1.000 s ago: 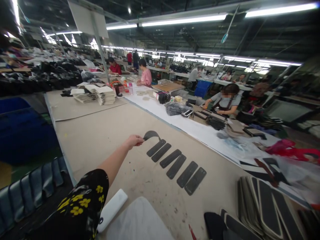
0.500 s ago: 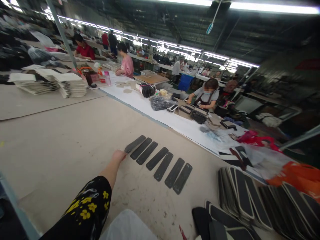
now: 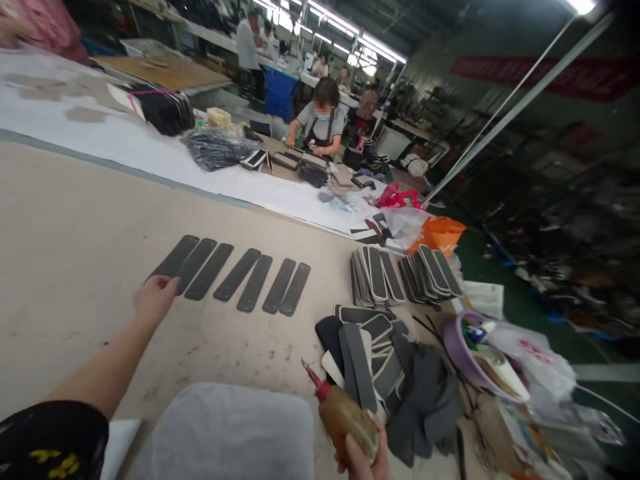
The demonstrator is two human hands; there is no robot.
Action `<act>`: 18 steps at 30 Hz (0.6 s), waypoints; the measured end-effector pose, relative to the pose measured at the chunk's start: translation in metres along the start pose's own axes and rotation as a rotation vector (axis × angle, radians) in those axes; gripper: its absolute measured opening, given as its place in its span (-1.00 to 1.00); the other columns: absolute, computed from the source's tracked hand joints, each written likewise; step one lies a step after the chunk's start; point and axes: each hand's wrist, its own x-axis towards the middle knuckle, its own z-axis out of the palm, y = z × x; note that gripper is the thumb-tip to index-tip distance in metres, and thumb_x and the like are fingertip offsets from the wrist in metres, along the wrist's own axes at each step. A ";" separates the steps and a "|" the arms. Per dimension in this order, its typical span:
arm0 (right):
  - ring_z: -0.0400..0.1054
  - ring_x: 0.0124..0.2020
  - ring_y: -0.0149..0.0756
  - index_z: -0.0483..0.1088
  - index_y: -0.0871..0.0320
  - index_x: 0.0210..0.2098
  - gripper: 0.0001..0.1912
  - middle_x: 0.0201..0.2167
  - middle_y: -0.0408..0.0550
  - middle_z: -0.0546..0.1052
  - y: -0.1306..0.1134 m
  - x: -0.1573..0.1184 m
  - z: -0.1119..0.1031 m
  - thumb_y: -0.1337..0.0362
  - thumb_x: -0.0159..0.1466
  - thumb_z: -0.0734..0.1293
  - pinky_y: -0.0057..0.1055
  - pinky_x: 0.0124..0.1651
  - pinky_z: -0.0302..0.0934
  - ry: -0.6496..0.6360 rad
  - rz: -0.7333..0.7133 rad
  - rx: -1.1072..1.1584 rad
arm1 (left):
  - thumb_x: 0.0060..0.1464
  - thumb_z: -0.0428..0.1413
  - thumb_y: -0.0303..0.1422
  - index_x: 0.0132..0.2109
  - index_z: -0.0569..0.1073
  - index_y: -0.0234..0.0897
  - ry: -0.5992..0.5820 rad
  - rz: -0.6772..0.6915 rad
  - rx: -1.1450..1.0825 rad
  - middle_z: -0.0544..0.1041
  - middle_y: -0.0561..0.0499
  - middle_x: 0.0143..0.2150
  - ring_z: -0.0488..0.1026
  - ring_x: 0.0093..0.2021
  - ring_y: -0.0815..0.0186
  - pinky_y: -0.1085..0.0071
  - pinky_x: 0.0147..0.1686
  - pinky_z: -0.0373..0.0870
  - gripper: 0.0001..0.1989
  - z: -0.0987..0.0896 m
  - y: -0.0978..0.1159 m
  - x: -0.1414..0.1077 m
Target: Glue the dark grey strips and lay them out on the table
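My left hand (image 3: 156,299) is at the near end of the leftmost dark grey strip (image 3: 176,257), its fingers pinched on that end. Several more rounded strips (image 3: 209,272) lie slanted in a row to its right on the beige table. At the bottom, my right hand (image 3: 367,453) is wrapped round a squeeze bottle (image 3: 347,420) of amber-brown liquid with a red pointed nozzle. The bottle tilts, nozzle up and to the left, beside a loose heap of grey pieces (image 3: 357,367).
Stacks of pale-edged dark strips (image 3: 375,277) stand at the right. Near them is a purple basin (image 3: 457,347) with assorted things. A pale padded sheet (image 3: 235,433) lies in front of me. Across the white table, a co-worker (image 3: 323,123) handles pieces.
The view has swung right and down. My right hand and the whole bottle have come into sight; only the red nozzle tip showed before. My left hand stays by the leftmost strip.
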 end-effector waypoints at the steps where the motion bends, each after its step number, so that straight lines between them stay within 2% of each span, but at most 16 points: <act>1: 0.21 -0.72 -0.42 0.14 0.08 0.07 -0.20 -0.47 -0.17 0.46 -0.001 0.001 -0.004 -0.08 -0.06 0.45 -0.48 -0.71 0.06 0.018 0.036 0.074 | 0.11 0.01 -0.14 -0.23 0.46 -0.33 -0.033 0.126 -0.061 0.46 0.02 -0.38 0.41 -0.28 0.25 0.34 -0.19 0.32 -0.68 0.011 0.016 -0.022; 4: 0.25 -0.66 -0.42 0.17 0.05 0.07 -0.21 -0.35 -0.12 0.46 -0.007 0.005 -0.027 0.00 -0.08 0.48 -0.48 -0.68 0.06 0.065 0.080 0.210 | 0.10 0.03 -0.21 -0.29 0.45 -0.32 -0.149 0.507 -0.227 0.48 -0.01 -0.33 0.41 -0.29 0.28 0.38 -0.19 0.34 -0.75 0.054 0.069 -0.114; 7: 0.31 -0.51 -0.38 0.20 -0.03 0.07 -0.32 -0.20 -0.09 0.42 -0.013 0.015 -0.065 0.05 -0.01 0.45 -0.45 -0.57 0.17 0.101 0.044 0.248 | 0.15 0.02 -0.23 -0.28 0.45 -0.29 -0.381 0.931 -0.387 0.50 -0.06 -0.29 0.42 -0.21 0.26 0.35 -0.12 0.35 -0.77 0.098 0.110 -0.227; 9: 0.31 -0.47 -0.37 0.21 -0.05 0.07 -0.36 -0.19 -0.09 0.41 -0.017 0.021 -0.091 0.07 0.02 0.43 -0.43 -0.53 0.19 0.136 -0.004 0.248 | 0.17 0.02 -0.25 -0.24 0.46 -0.27 -0.522 1.157 -0.416 0.50 -0.08 -0.23 0.41 -0.16 0.25 0.33 -0.09 0.35 -0.80 0.117 0.130 -0.297; 11: 0.30 -0.46 -0.37 0.23 -0.03 0.05 -0.36 -0.18 -0.08 0.40 -0.020 0.026 -0.113 0.09 0.00 0.45 -0.44 -0.54 0.18 0.190 -0.040 0.268 | 0.14 0.08 -0.25 -0.20 0.46 -0.27 -0.626 1.315 -0.360 0.48 -0.10 -0.16 0.38 -0.10 0.22 0.30 -0.05 0.32 -0.81 0.129 0.147 -0.353; 14: 0.31 -0.45 -0.37 0.26 0.00 0.02 -0.34 -0.16 -0.07 0.39 -0.022 0.031 -0.138 0.12 -0.05 0.48 -0.45 -0.54 0.21 0.287 -0.048 0.313 | 0.07 0.14 -0.17 -0.11 0.45 -0.30 -0.721 1.503 -0.156 0.42 -0.15 -0.09 0.32 -0.02 0.13 0.22 0.00 0.27 -0.68 0.144 0.170 -0.409; 18: 0.35 -0.45 -0.33 0.28 -0.02 -0.02 -0.33 -0.17 -0.11 0.40 -0.010 0.031 -0.163 0.12 -0.11 0.51 -0.41 -0.54 0.27 0.354 -0.001 0.320 | 0.04 0.13 -0.12 -0.10 0.45 -0.37 -0.718 1.564 0.189 0.39 -0.22 -0.12 0.26 -0.03 0.04 0.15 -0.09 0.27 -0.60 0.164 0.191 -0.445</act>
